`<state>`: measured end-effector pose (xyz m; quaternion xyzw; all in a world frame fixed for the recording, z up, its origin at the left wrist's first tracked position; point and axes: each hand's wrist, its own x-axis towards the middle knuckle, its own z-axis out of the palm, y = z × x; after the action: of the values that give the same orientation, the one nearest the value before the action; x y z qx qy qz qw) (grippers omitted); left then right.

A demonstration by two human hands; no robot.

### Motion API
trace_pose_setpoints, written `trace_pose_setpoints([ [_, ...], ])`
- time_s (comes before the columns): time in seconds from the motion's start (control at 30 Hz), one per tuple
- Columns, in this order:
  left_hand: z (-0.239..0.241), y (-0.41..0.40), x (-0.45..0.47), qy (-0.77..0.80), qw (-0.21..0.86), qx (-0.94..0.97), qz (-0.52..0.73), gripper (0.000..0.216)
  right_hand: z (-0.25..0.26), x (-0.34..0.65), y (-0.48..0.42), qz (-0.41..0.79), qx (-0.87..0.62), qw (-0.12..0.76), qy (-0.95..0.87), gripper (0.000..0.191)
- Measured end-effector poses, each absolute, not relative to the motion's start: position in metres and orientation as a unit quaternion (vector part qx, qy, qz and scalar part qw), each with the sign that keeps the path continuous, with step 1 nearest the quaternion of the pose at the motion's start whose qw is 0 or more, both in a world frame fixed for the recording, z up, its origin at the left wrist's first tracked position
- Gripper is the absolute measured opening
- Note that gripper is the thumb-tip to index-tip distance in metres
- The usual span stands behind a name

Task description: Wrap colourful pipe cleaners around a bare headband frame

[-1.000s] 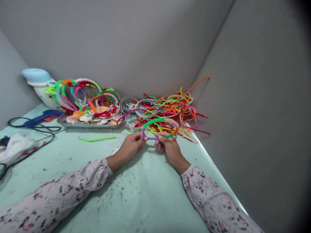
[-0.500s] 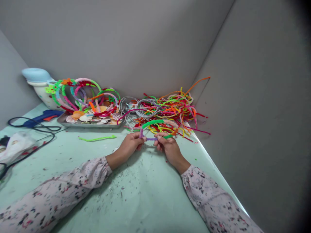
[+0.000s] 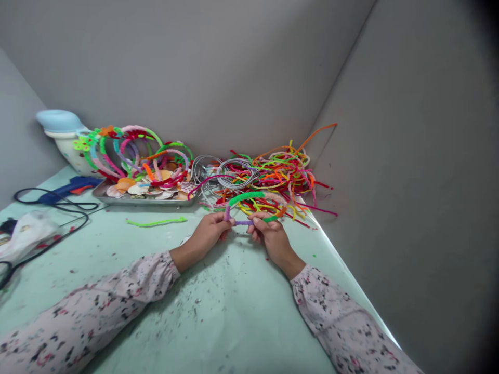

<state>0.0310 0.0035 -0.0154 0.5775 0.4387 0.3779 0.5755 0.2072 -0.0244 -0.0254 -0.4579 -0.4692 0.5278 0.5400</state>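
Between my two hands is a ring wrapped in pipe cleaner (image 3: 246, 197), in bands of green, pale pink, orange and purple. My left hand (image 3: 212, 231) pinches its purple part on the left side. My right hand (image 3: 268, 236) pinches the near side, where purple meets green. Both hands are closed, and the ring is held just above the table, tilted up. Behind it lies a tangled heap of loose pipe cleaners (image 3: 284, 171) in many colours. Left of my left hand, a single lime-green pipe cleaner (image 3: 156, 222) rests on the table.
A metal tray (image 3: 144, 201) holds shells and several finished pipe-cleaner rings (image 3: 134, 127). Coiled grey wire (image 3: 237, 174) sits beside it. At left are a blue glue gun (image 3: 66, 188), a black cord (image 3: 83, 223), a white plastic bag (image 3: 33, 231) and a blue-lidded container (image 3: 64, 122). Grey walls border the table.
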Motion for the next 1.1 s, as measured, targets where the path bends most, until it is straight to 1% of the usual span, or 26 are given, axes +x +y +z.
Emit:
trace_pose_setpoints([
  [0.4, -0.0165, 0.0061, 0.0305, 0.455, 0.598, 0.538, 0.382, 0.022, -0.0233, 0.2045, -0.0272, 0.523, -0.455, 0.536, -0.482, 0.024],
  [0.63, -0.0172, 0.0048, 0.0307, 0.445, 0.584, 0.554, 0.393, 0.025, -0.0256, 0.2056, -0.0255, 0.522, -0.454, 0.545, -0.473, 0.025],
  [0.97, -0.0166, 0.0071, 0.0306, 0.459, 0.596, 0.535, 0.385, 0.023, -0.0226, 0.2037, -0.0274, 0.525, -0.454, 0.534, -0.482, 0.023],
  [1.1, -0.0171, 0.0059, 0.0318, 0.448, 0.588, 0.547, 0.392, 0.028, -0.0246, 0.2054, -0.0253, 0.519, -0.443, 0.548, -0.484, 0.026],
])
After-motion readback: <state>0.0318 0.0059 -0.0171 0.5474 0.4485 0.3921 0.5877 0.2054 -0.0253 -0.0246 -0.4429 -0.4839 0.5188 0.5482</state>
